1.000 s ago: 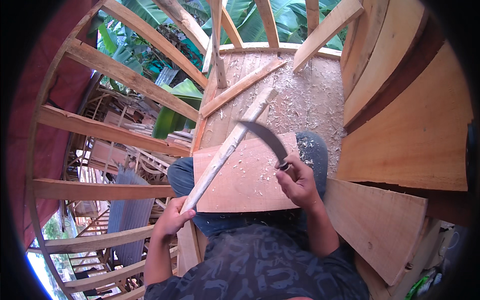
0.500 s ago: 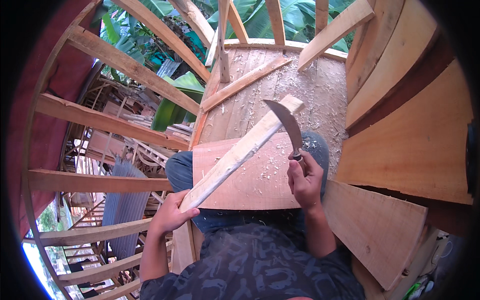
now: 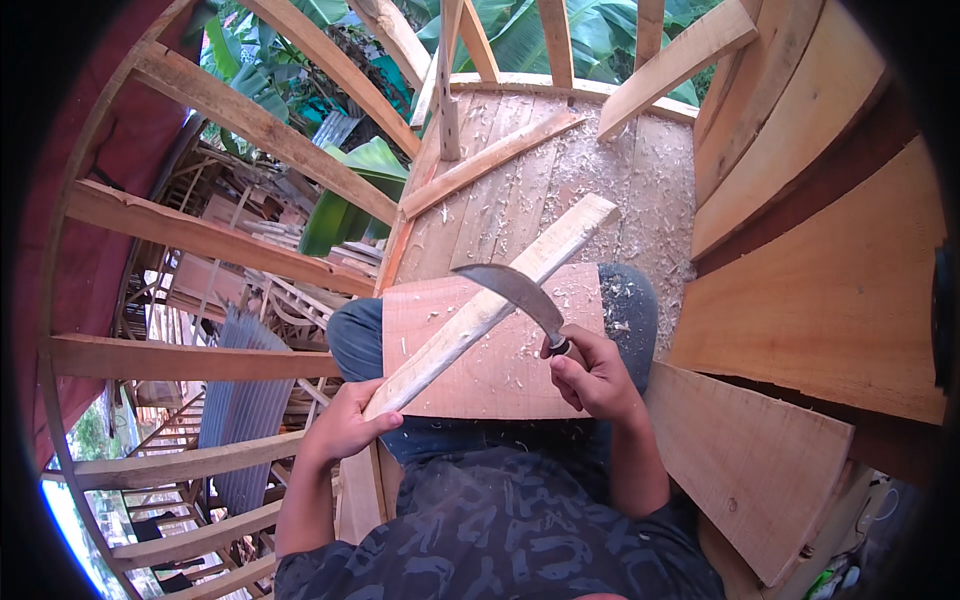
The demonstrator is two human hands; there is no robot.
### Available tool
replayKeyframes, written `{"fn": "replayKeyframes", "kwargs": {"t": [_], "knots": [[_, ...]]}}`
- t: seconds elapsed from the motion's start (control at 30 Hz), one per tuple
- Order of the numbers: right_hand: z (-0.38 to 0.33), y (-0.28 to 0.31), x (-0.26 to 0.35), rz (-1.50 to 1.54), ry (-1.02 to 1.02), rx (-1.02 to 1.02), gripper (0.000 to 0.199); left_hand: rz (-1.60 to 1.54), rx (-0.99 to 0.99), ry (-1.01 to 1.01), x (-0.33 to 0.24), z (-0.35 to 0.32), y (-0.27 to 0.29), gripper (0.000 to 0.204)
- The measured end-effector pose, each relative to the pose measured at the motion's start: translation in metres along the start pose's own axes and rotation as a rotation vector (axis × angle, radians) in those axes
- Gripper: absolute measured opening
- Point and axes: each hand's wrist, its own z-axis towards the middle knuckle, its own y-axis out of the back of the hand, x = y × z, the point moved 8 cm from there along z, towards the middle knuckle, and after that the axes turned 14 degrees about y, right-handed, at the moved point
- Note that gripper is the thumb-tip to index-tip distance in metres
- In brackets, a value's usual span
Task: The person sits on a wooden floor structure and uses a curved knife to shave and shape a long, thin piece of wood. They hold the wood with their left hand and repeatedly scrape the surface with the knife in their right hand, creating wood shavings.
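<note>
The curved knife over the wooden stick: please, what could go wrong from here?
The curved knife crosses over the wooden stick; a slip down it might cut the bare left hand at its near end. Only that hand grips the stick, so it could twist. The board on the lap leaves the right knee exposed, so a stray stroke might reach it.

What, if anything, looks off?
Loose shavings litter the floorboards and lap board; a wooden strip slants across the floorboards, out of line with them. No clear damage to the held stick or curved knife.
</note>
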Motion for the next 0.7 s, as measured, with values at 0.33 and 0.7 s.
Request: {"fn": "replayKeyframes", "kwargs": {"t": [0.33, 0.7], "knots": [[0.004, 0.025, 0.004, -0.092, 0.102, -0.257, 0.015, -0.048, -0.051, -0.052, -0.005, 0.002, 0.002, 0.064], [-0.011, 0.04, 0.022, -0.795, 0.437, -0.506, 0.016, -0.09, 0.152, 0.009, 0.004, 0.009, -0.016, 0.055]]}}
